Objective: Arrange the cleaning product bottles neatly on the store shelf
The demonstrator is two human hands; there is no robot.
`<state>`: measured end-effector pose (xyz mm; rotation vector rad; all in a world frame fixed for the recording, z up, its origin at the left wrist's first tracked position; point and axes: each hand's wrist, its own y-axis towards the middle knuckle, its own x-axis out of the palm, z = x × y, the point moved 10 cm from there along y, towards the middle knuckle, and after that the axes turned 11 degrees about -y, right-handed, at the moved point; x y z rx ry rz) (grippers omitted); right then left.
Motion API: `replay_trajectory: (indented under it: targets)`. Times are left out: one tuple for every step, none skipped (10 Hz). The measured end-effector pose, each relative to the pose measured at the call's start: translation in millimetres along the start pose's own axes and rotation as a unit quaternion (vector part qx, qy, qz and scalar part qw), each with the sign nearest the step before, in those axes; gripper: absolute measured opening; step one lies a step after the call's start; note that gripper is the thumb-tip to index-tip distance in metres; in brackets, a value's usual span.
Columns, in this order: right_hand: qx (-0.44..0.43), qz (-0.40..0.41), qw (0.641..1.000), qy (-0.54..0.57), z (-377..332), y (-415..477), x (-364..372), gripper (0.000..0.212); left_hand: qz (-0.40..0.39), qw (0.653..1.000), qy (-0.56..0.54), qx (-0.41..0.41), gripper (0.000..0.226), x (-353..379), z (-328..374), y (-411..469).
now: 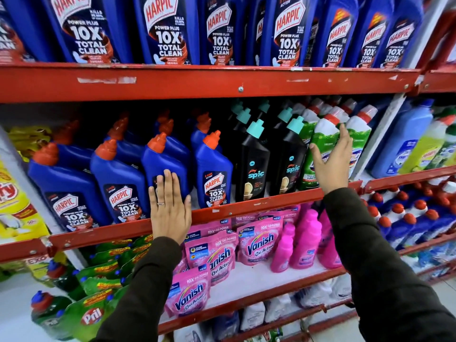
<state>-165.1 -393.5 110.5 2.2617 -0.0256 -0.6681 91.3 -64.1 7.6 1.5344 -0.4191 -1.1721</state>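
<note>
Nearest the camera, two dark sleeves reach up toward the middle red shelf (246,208). On that shelf's front lip, the left hand (169,208) lies flat with fingers together and straight, palm pressed against the label of a blue bottle (164,166), third in a front row of four; it grips nothing, and the flat press looks meant to push the bottle back into line with its neighbours. A ring (161,203) sits on one finger. Further right, the right hand (332,160) is spread wide, thumb out to the left and fingers angled up, held in front of a green and white bottle (325,137) with a red cap; whether the palm actually touches it I cannot tell. The open shape suggests steadying or nudging rather than lifting. Between the two hands stand black bottles (251,166) with teal caps, labels facing out, already in neat files. Behind every front bottle, more caps run back into shadow. Above, the top shelf carries larger blue bottles (167,30) standing close together.
</note>
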Motion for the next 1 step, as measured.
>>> replay_trajectory:
  targets:
    - [-0.055, 0.015, 0.998, -0.007, -19.1, -26.2, 6.7, 0.07, 0.004, 1.0, 0.001, -0.009, 0.075, -6.7, 13.0, 1.5]
